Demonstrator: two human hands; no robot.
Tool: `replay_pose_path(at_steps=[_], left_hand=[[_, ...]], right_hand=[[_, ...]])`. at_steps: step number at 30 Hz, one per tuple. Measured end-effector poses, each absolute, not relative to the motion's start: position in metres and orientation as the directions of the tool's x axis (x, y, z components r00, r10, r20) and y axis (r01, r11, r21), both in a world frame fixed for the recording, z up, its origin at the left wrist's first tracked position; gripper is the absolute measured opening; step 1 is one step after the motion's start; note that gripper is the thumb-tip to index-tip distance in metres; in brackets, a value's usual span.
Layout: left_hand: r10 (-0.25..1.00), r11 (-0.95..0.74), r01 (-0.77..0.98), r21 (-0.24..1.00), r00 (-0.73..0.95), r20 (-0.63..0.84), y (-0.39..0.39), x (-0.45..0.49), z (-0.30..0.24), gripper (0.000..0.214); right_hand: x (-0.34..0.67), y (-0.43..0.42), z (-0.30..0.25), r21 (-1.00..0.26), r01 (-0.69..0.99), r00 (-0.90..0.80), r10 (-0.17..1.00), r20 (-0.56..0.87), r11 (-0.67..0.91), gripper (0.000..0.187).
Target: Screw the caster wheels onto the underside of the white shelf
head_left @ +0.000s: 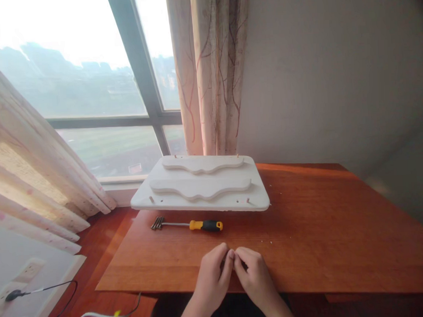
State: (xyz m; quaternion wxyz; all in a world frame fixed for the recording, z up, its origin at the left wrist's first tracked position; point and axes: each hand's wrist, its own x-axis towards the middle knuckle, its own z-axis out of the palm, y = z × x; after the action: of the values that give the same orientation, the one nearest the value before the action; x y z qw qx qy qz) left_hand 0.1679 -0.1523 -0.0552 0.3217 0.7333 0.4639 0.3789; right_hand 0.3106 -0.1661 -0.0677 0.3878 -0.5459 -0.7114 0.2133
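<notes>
My left hand [212, 270] and my right hand [253, 271] meet at the table's near edge. Their fingers are curled closed, and the tips of the thumbs and forefingers touch in the middle. No object shows in either hand. Just beyond them lies a screwdriver [201, 225] with a yellow and black handle, its shaft pointing left. Several dark screws [157, 222] lie side by side at its tip. Behind it rests a white board [207, 206] with rounded corners. Two white wavy-edged pieces, a near one [200, 188] and a far one [203, 165], sit on top of it.
Short wooden dowels [151, 199] stick up near the board's corners, beside small holes. Small white crumbs [271, 242] dot the reddish-brown table [328, 228]. A window and curtains [210, 73] are behind. Cables [95, 316] run at lower left near a wall socket [31, 269].
</notes>
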Motion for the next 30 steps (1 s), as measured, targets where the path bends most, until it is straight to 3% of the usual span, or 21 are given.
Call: replay_pose_path(at_steps=[30], left_hand=[[0.924,-0.356,0.436,0.826,0.298,0.241,-0.1525,0.1683,-0.0532,0.034]], right_hand=[[0.3115,-0.1655,-0.0671,-0.734,0.607,-0.108,0.947,0.304,0.305,0.039]])
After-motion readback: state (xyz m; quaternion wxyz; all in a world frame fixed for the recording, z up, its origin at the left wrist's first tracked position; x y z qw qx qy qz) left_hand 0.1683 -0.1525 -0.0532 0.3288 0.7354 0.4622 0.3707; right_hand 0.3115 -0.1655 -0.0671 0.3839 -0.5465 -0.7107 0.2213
